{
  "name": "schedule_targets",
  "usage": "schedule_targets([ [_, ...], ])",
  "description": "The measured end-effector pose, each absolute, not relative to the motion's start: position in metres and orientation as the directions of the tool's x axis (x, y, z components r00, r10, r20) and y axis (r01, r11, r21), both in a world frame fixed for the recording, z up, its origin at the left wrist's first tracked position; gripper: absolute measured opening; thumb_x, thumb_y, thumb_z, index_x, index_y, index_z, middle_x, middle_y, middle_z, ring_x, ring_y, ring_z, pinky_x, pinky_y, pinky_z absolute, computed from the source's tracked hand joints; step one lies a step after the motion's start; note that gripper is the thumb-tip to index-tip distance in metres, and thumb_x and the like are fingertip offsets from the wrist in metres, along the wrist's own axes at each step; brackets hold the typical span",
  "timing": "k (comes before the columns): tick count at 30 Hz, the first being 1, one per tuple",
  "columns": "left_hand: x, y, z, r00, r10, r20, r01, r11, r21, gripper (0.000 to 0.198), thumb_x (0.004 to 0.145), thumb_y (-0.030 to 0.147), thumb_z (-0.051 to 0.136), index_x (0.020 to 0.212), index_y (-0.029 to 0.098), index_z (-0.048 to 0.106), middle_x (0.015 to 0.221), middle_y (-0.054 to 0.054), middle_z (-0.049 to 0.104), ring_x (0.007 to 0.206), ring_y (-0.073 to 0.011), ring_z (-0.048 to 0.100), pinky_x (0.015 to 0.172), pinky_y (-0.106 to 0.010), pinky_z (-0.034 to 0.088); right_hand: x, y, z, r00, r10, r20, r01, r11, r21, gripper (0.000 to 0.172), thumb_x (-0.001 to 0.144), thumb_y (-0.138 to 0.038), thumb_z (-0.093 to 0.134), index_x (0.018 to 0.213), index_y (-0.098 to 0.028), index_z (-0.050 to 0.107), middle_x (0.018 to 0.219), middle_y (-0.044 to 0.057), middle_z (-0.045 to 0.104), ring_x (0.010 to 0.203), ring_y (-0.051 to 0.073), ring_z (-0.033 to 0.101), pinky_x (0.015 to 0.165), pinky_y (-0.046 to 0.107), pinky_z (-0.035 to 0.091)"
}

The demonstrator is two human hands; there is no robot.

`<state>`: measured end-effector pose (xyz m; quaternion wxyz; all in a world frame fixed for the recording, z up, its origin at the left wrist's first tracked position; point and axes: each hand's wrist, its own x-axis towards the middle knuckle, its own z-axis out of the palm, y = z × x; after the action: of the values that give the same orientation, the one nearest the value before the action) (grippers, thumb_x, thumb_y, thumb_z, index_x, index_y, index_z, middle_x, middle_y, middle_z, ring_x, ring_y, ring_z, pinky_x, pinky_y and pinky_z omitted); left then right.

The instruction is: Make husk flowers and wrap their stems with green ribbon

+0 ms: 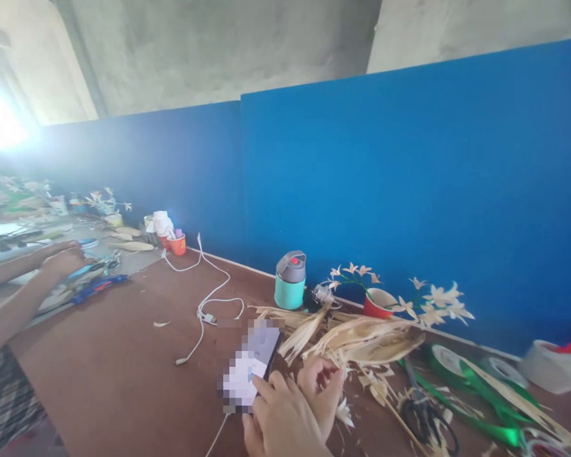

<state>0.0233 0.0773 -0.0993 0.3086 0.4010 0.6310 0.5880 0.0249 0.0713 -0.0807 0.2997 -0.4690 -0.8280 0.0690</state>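
Brown table [118, 368], blue partition [385, 184] behind. Two bare hands worked low in the frame, just right of centre, one overlapping the other.

Phone [253, 367]: flat on the table at lower centre, screen up, contents blurred out. Its long axis slanted from lower left to upper right. From the right hand [288, 416] it lay to the upper left, directly off the fingertips, so the pointing finger met the long side at an angle rather than an end. The right hand (taken as such from its thumb side) was the nearer one, with index finger outstretched and its tip apparently on the screen, the other fingers loosely bent. Nothing seen in its grasp.

Left hand [320, 387]: partly behind the right, farther from the phone, fingers curled towards the thumb with a small gap. Whether it pinched a pale scrap could not be told. Dried husks [366, 341] lay just above it; a small pale flower [345, 412] lay just beside it, lower right.

Farther right: black-handled scissors [423, 416], then green ribbon [499, 416] in loose loops. Above the husks, a red paper cup [378, 304] with pale flowers at its rim; left of it, a teal flask [290, 289], upright. A co-worker's hands [66, 259] showed at the left edge, well apart.
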Motion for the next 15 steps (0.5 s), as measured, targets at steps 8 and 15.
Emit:
schedule_targets([
  [8,0.021,0.074,-0.105,-0.448,0.891,0.078,0.188,0.009,0.982,0.026,0.086,0.031,0.053,0.110,0.020,0.056,0.116,-0.006,0.056,0.098,-0.0214,0.057,0.080,-0.037,0.050,0.028,0.077,-0.092,-0.336,0.849,0.408,0.689,0.517,-0.508,0.038,0.089,-0.037,0.033,0.079,-0.021,0.066,0.064,0.010,0.051,0.071,0.027,0.050,0.072,0.047,0.037],
  [15,0.010,0.042,-0.113,-0.432,0.900,0.059,0.228,0.045,0.973,0.021,0.086,0.030,0.054,0.106,0.026,0.058,0.115,-0.004,0.057,0.100,-0.0209,0.056,0.081,-0.036,0.049,0.027,0.077,-0.096,-0.297,0.836,0.461,0.683,0.523,-0.509,0.038,0.090,-0.037,0.031,0.077,-0.023,0.064,0.062,0.009,0.051,0.069,0.025,0.050,0.067,0.042,0.040],
])
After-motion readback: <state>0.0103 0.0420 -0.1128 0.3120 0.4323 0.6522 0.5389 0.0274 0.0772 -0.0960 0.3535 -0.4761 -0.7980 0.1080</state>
